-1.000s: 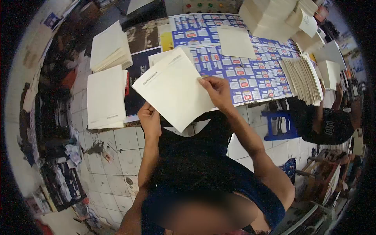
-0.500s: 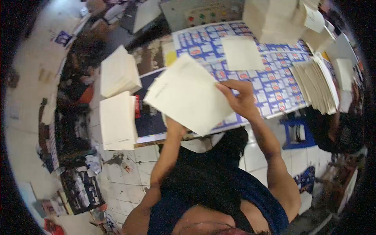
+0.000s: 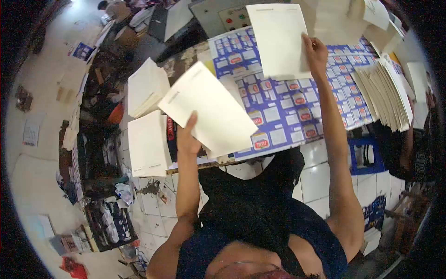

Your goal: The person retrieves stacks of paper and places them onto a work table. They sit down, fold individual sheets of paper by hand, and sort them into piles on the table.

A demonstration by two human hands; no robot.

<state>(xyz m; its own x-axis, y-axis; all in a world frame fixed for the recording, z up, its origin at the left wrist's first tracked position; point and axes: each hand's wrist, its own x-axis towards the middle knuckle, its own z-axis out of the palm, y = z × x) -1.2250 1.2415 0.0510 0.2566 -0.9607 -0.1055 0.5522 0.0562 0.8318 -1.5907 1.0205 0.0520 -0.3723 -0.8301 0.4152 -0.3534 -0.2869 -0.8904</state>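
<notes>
My left hand (image 3: 188,138) is closed on the lower left edge of cream paper sheets (image 3: 211,109), thumb on top and the other fingers hidden beneath. The top sheet is tilted and has a short printed line near its upper left edge. Farther off, my right hand (image 3: 316,55) pinches the right edge of another cream sheet (image 3: 281,44), with small print along its far edge. This sheet is over the back of the table, which is covered with a blue and white printed sheet (image 3: 288,111).
Two stacks of cream paper stand at the left, a far stack (image 3: 149,86) and a near stack (image 3: 147,142). At the right lies a fanned pile of paper (image 3: 383,95). A blue plastic stool (image 3: 367,156) is below the table's right side. Behind is a panel with coloured buttons (image 3: 234,18).
My right hand has left the near sheet, reached up and away, and taken hold of the far sheet, which has shifted away. My left thumb now shows on top of the near sheets.
</notes>
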